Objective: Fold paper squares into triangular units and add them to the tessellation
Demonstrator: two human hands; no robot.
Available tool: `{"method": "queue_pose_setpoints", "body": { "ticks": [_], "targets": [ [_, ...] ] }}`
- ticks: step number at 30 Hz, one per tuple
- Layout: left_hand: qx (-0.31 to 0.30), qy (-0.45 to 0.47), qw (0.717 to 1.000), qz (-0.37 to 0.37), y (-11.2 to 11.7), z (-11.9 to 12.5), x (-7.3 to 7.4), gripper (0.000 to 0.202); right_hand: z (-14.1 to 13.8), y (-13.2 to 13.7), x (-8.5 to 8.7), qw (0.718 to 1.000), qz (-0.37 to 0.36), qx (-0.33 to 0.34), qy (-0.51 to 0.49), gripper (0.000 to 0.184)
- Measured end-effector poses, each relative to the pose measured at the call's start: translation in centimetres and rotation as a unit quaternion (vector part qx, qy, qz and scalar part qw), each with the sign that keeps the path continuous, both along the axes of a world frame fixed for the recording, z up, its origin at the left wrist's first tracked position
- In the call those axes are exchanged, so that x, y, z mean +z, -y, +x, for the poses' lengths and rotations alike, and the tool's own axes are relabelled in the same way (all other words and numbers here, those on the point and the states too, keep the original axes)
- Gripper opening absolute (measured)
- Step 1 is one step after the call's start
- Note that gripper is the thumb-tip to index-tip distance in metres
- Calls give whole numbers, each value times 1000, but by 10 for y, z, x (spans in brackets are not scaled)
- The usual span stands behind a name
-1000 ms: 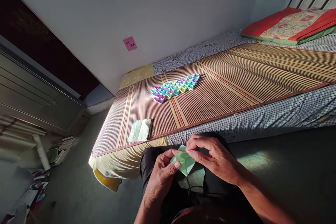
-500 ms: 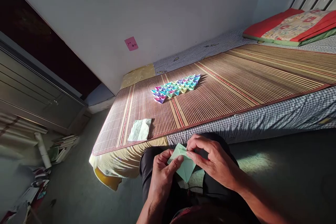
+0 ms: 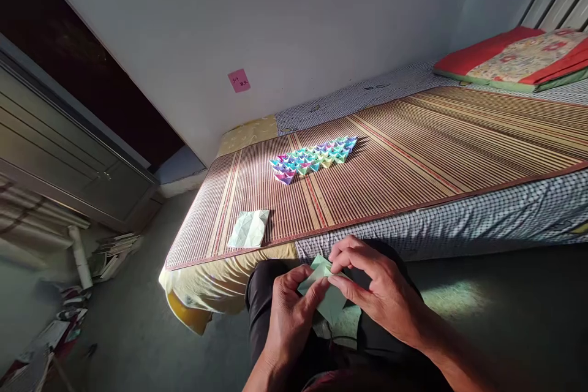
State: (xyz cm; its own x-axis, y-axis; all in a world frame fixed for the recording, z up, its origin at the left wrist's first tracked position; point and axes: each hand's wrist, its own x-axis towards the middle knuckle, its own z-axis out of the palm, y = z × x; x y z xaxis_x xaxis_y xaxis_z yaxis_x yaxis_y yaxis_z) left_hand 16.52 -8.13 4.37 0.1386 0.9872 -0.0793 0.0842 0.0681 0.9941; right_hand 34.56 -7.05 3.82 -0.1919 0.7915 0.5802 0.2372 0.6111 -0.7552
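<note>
Paper (image 3: 332, 306), green and folded: I see it between the left hand (image 3: 290, 303) and right hand (image 3: 374, 282), both pinching it, thumbs close together, nearer than the mat (image 3: 390, 177) ahead.

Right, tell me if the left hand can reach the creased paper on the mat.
Probably yes: the creased paper lies uncovered near the edge of the mat, nothing blocking it, but the left hand is holding the green paper.

The place appears to be a bedroom in a home: a bed (image 3: 441, 226) stands along a plain wall (image 3: 344, 18), spread with a striped mat (image 3: 413, 147) over checked cloth (image 3: 505, 208), with floral, red-edged bedding (image 3: 514, 58) on it and a handled cabinet (image 3: 59, 141) across the floor (image 3: 151, 318).
</note>
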Motion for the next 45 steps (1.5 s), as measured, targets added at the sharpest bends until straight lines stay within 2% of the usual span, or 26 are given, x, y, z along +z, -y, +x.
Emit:
{"method": "queue_pose_setpoints", "body": {
  "ticks": [5, 11, 22, 26, 31, 35, 39, 45],
  "targets": [
    [2, -49, 998, 45, -1, -2, -1, 40, 0, -1, 1, 999, -51, 12, -11, 14],
    [-17, -71, 996, 44, 1, -3, -4, 41, 2, 2, -1, 990, -138, 17, -18, 15],
    [-73, -84, 993, 49, -2, -3, -2, 37, 3, 3, -3, 978, -206, 21, -37, 13],
    [-63, -98, 990, 80, -3, -3, -4, 36, 4, 2, -3, 980, -195, 40, -19, 17],
    [-66, -100, 988, 101, -3, -4, -5, 32, 3, 3, -2, 988, -152, 12, -12, 17],
    [-54, -117, 984, 124, -2, -6, -9, 33, 0, 5, -2, 985, -168, 23, -30, 16],
    [-34, -125, 985, 113, 0, -7, -12, 33, -2, 7, 2, 981, -191, 20, -36, 17],
    [-10, -95, 992, 78, 4, -3, -10, 34, -3, 8, 7, 982, -186, 8, -32, 21]
  ]
}}
